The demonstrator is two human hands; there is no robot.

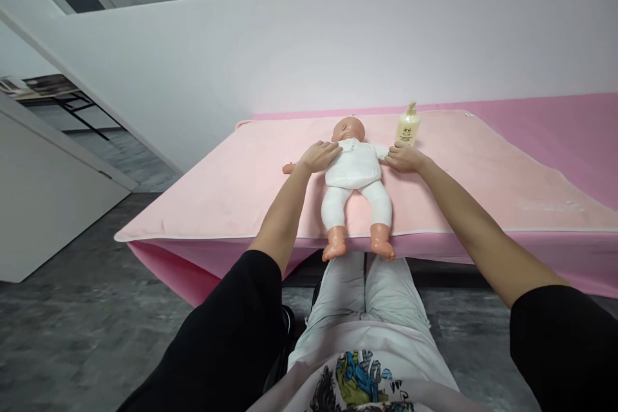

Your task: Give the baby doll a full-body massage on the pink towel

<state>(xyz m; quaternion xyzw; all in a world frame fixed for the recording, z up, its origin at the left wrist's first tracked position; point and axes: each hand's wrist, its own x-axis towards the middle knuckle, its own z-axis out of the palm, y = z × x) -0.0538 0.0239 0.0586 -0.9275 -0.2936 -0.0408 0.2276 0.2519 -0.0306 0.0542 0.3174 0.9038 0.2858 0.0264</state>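
Lying on the pink towel, feet over the near edge, the doll has its arm at right gripped by the right hand; the left hand touches it at left, grip I cannot determine.

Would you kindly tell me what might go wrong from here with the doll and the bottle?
The pump bottle stands just beyond the right hand, so a forward nudge might tip it. The doll lies with its feet past the near edge of the pink blanket; a pull toward the person could drag it farther over.
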